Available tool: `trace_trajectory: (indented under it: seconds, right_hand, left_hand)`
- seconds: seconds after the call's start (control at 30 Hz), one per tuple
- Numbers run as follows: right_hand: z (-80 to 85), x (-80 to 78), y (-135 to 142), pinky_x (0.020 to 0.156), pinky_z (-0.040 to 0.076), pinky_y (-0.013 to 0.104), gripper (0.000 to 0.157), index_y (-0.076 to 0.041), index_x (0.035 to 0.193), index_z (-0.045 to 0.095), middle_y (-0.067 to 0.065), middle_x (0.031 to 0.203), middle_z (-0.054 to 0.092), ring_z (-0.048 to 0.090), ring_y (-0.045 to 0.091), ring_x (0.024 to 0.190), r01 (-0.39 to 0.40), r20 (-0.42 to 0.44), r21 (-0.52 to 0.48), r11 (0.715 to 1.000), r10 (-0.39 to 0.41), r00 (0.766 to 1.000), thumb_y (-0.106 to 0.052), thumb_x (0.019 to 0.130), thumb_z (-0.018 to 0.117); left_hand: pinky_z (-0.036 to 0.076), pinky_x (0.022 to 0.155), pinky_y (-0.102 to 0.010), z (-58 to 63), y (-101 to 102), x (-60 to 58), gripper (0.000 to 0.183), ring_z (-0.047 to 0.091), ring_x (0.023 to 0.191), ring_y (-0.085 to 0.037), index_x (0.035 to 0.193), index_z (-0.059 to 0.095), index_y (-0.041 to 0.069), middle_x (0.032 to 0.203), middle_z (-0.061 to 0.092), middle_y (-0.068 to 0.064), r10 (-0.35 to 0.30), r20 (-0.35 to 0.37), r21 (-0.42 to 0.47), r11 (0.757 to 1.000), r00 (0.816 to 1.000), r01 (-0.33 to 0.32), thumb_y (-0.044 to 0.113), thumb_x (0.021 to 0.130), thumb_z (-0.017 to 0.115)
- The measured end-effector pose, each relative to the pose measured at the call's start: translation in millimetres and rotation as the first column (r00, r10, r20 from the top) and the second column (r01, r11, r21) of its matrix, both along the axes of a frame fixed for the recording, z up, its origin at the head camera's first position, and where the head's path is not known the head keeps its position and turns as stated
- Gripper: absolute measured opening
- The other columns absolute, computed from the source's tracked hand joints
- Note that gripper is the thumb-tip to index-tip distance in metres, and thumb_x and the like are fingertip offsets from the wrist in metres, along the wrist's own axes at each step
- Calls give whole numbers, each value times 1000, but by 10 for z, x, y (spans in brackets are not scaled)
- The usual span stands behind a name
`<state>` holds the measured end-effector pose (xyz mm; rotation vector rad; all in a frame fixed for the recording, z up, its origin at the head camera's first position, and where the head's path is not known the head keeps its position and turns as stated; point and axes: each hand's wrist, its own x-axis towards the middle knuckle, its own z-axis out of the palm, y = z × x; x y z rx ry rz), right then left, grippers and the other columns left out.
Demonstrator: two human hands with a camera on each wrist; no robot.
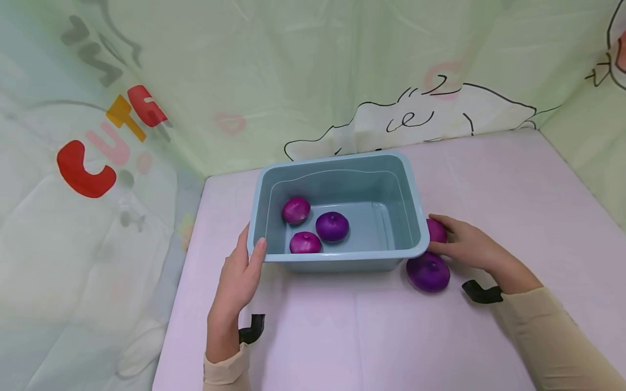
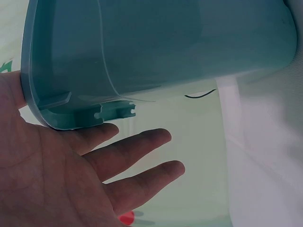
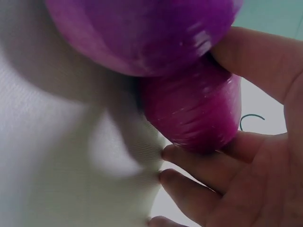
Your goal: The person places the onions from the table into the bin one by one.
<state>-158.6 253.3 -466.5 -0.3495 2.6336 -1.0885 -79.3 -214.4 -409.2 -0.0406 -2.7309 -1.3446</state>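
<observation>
While a cloth wall [image 1: 274,60] lettered "CUT", its fourth letter hard to read, borders the bench [image 1: 342,326], a blue tub [image 1: 342,264] stands near the far edge. The left hand [image 1: 238,279] grips the tub's corner, some fingers spread; the right hand [image 1: 471,247] pinches a half-hidden onion [image 1: 437,231] beside it, near a darker onion [image 1: 427,273]; three onions [image 1: 332,227] lie inside.

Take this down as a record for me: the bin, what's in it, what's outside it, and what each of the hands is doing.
bin: light blue, no lid
inside: three purple onions
outside: darker onion and pinker onion, near bin's right end
left hand: holds bin's rim
right hand: grips pinker onion
table: pale lilac
</observation>
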Motion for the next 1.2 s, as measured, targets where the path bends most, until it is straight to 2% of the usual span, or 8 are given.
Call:
trace_trajectory:
  seconds: [0.17, 0.57, 1.2]
  right_hand:
    - [10, -10, -1, 99, 43, 68, 87, 8, 154, 38, 35, 141, 52, 49, 52, 128, 8, -6, 5, 1000, -8, 1000, -45, 96, 75]
    - [15, -37, 65, 99, 42, 68, 91, 5, 153, 39, 36, 141, 52, 46, 55, 131, 47, 15, 22, 999, -47, 999, -53, 93, 75]
    - [-11, -34, 6, 94, 49, 61, 96, 8, 154, 35, 33, 137, 55, 57, 46, 117, 17, -15, 13, 1000, -16, 1000, -44, 89, 83]
  left_hand:
    - [48, 97, -64, 2, 3, 2, 67, 54, 133, -31, 165, 25, 35, 156, 48, 0, 1, -2, 1, 1000, 1000, -1, 60, 106, 45]
    - [48, 97, -64, 6, 0, -2, 66, 55, 132, -30, 165, 25, 36, 156, 48, 1, -8, -11, 0, 1000, 1000, 8, 59, 107, 45]
    - [48, 97, -64, 4, -7, -1, 67, 55, 133, -30, 165, 25, 36, 156, 48, 1, -10, -11, 3, 1000, 1000, 10, 59, 106, 46]
